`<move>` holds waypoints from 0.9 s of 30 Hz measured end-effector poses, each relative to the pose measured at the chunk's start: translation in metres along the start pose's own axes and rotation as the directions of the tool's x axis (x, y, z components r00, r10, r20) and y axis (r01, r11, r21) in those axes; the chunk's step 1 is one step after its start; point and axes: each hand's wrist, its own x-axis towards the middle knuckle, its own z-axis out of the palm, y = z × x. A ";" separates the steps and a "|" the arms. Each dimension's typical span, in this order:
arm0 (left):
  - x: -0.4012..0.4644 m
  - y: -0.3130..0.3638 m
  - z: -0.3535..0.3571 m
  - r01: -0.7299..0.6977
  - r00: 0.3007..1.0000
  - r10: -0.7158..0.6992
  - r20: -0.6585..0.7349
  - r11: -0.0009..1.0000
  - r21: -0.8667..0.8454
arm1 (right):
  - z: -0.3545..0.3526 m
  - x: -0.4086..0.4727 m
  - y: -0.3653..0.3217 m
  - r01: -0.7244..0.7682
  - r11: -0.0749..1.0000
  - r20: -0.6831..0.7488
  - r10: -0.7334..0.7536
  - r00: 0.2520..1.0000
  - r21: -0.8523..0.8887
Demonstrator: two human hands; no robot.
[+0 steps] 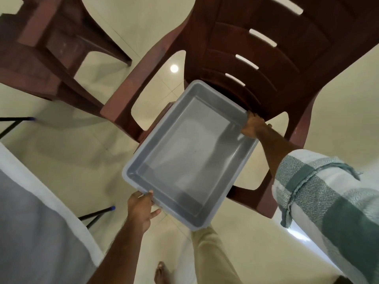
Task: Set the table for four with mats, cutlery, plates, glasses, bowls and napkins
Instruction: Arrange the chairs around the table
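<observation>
Two hands hold a grey plastic tray [190, 156] in the centre of the frame. The left hand [141, 210], at lower centre, grips the tray's near corner with its thumb over the rim and fingers curled beneath. The right hand [253, 126], at centre right, curls over the far corner's rim. The tray is rectangular and shallow, with rounded corners, smooth walls and a bare flat bottom. It sits tilted across the seat of a dark red moulded plastic chair [256, 58], whose curved back has narrow slots, filling the upper right. A second similar chair [45, 48] stands at upper left. A checked woven sleeve [320, 191] is rolled up at right. The floor [71, 156] is glossy cream tile. A table edge with grey and white cloth [30, 222] fills the lower left.
</observation>
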 end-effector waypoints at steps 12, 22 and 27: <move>-0.011 0.030 -0.069 -0.139 0.982 0.150 -0.111 0.986 0.096 | -0.005 -0.082 0.007 0.146 0.946 -0.315 -0.050 0.948 0.289; -0.077 0.078 -0.136 -0.554 0.810 0.574 -0.122 0.817 0.162 | -0.030 -0.294 0.046 0.259 0.812 -0.558 0.098 0.824 0.524; -0.062 0.069 -0.129 -0.705 0.701 0.707 0.093 0.668 0.238 | 0.033 -0.423 0.129 0.177 0.714 -0.576 0.365 0.731 0.677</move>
